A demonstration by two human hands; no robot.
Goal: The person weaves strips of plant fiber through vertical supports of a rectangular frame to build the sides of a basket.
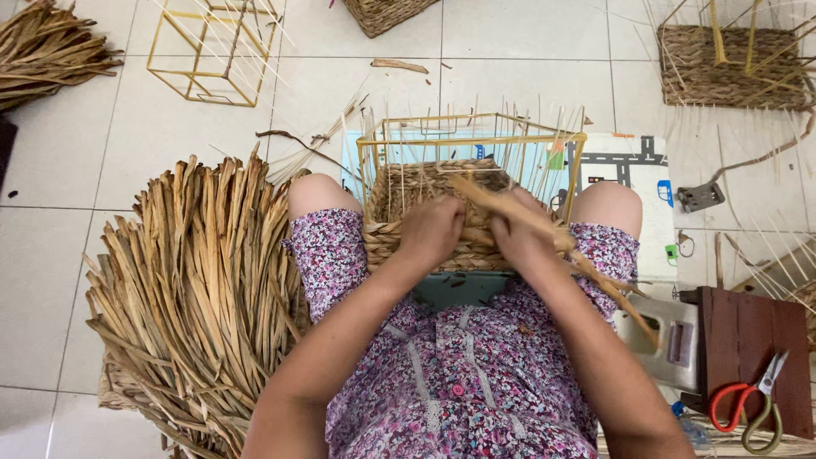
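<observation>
A half-woven basket (408, 191) of dried straw on a yellow wire frame (476, 136) rests between my knees. My left hand (432, 229) presses its fingers against the woven near wall of the basket. My right hand (525, 231) is closed around a twisted dried straw strand (544, 223) that runs from the basket's middle down past my right thigh. Thin upright reeds stick out of the frame's top.
A big bundle of dried straw leaves (191, 297) lies at my left. An empty yellow wire frame (212, 51) stands far left; another part-woven basket (735, 64) sits far right. Red-handled scissors (752, 404) lie on a dark wooden stool (756, 340) at right.
</observation>
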